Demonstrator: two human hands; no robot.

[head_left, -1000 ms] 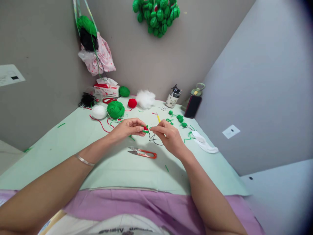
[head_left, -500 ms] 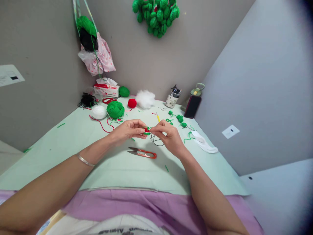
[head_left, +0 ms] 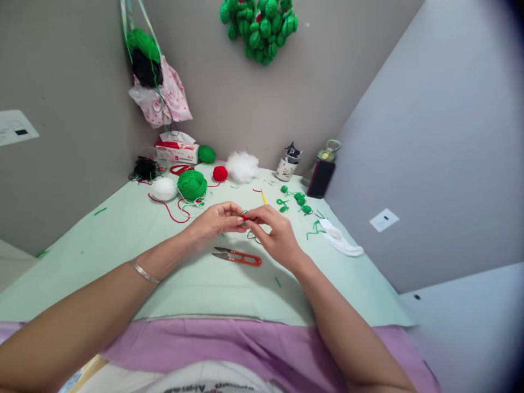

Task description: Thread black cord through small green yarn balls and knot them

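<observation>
My left hand (head_left: 215, 221) and my right hand (head_left: 272, 232) meet above the pale green table (head_left: 123, 240). Both pinch a small red and green crochet piece (head_left: 243, 216) between their fingertips. A thin black thread (head_left: 251, 236) loops down from the piece under my right hand. Red thread snips (head_left: 237, 255) lie on the table just below my hands. A silver bangle (head_left: 143, 271) sits on my left wrist.
Behind my hands are a green yarn ball (head_left: 192, 184), a white yarn ball (head_left: 164, 188), a red yarn ball (head_left: 220, 173), white stuffing (head_left: 243, 166), a tissue box (head_left: 177, 152), a small jar (head_left: 285, 167), a dark phone (head_left: 320, 178) and small green crochet pieces (head_left: 301, 199). A white cloth (head_left: 341, 242) lies to the right.
My right hand's fingers have shifted left and closed further over the small piece, which has turned slightly. The view has drifted a little.
</observation>
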